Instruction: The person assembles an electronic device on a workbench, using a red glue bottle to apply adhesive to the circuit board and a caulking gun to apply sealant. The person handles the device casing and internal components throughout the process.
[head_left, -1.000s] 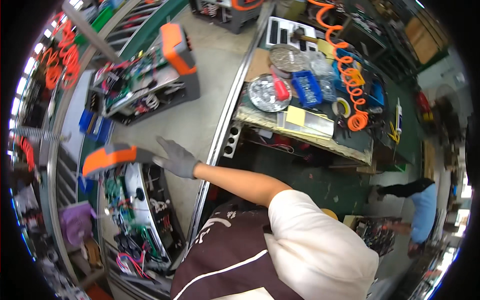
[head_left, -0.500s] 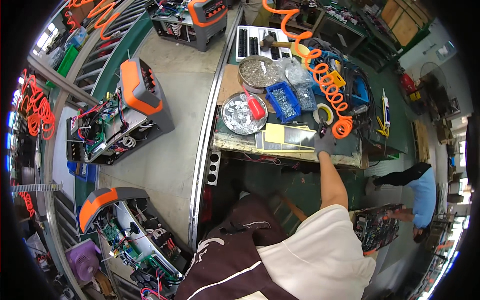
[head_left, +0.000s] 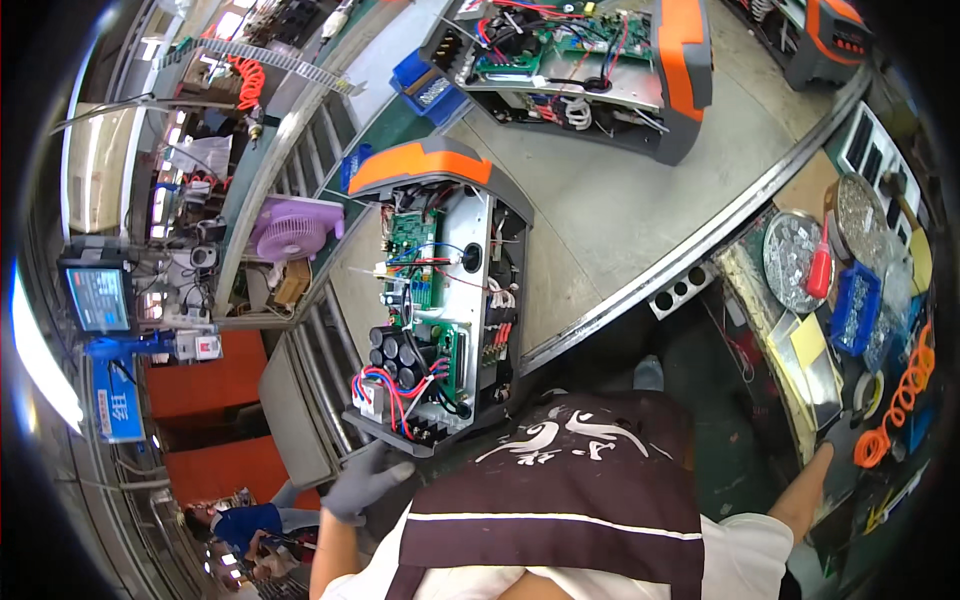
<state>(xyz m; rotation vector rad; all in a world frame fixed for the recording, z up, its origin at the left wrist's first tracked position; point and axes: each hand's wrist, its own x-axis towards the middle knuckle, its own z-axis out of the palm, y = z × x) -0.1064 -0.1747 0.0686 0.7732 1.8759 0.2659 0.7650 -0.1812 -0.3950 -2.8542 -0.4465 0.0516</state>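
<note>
Grey fabric gloves cover both hands. The left hand (head_left: 362, 482) rests with loosely spread fingers, holding nothing, just below the near corner of the open orange-and-grey machine housing (head_left: 440, 300), close to its black terminal block (head_left: 425, 432); whether it touches the housing cannot be told. That housing lies on the table (head_left: 610, 205) with its cover off, showing a green circuit board (head_left: 408, 250), a cluster of black capacitors (head_left: 397, 350) and red and blue wires (head_left: 385, 388). Beyond the housing, farther up the table, sits a second open unit (head_left: 580, 70) with an orange end. To the left of the housing stands a small purple fan (head_left: 290, 230), and farther left a small monitor (head_left: 98, 298). Well to the right of the housing, past the metal rail (head_left: 690, 250), the right hand (head_left: 840, 440) reaches out to a side bench beside a roll of tape (head_left: 872, 385) and an orange coiled air hose (head_left: 900, 395); how far it is open cannot be told, since it is small and near the picture's rim. On that bench, above the right hand, are a round metal tray of screws (head_left: 790, 258) with a red-handled tool (head_left: 820, 270) lying across it and a blue parts bin (head_left: 855, 310)
</note>
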